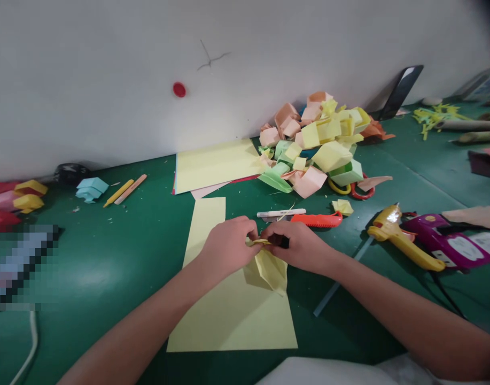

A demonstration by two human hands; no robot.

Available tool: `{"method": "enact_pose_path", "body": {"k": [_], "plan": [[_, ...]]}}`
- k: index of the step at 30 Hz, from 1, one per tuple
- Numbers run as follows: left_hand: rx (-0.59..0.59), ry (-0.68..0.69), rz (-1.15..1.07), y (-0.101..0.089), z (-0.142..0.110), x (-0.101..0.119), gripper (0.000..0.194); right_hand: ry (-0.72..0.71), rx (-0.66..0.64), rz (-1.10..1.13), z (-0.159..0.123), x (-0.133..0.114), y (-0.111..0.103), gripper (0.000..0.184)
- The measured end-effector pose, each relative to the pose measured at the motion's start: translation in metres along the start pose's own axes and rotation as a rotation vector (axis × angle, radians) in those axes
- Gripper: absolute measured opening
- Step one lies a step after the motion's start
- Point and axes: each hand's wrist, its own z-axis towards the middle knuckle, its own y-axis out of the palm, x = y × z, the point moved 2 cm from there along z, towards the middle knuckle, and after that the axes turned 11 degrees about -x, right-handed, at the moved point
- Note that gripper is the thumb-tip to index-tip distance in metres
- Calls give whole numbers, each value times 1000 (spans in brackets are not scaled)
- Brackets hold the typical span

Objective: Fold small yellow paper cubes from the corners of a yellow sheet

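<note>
Both hands meet over the middle of a green table [120,251]. My left hand [228,246] is closed, pinching the top edge of a small folded yellow paper piece [271,267] that hangs down between the hands. My right hand [301,247] is closed too, gripping the same piece from the right; a dark bit shows at its fingertips, which I cannot make out. Under the hands lies a long pale yellow sheet [228,315].
A pile of folded coloured paper boxes [317,144] sits by the wall, with scissors [351,190] at its edge. An orange cutter [317,219], a white pen [280,213], a yellow glue gun [401,240], a purple glue gun [449,243] and yellow sheets [216,166] lie around.
</note>
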Motion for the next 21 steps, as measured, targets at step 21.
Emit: {"method": "enact_pose_path", "body": {"k": [21], "plan": [[-36,-2,218,7,-2,14,20,15,138,-33,0,-6,6,14]]}}
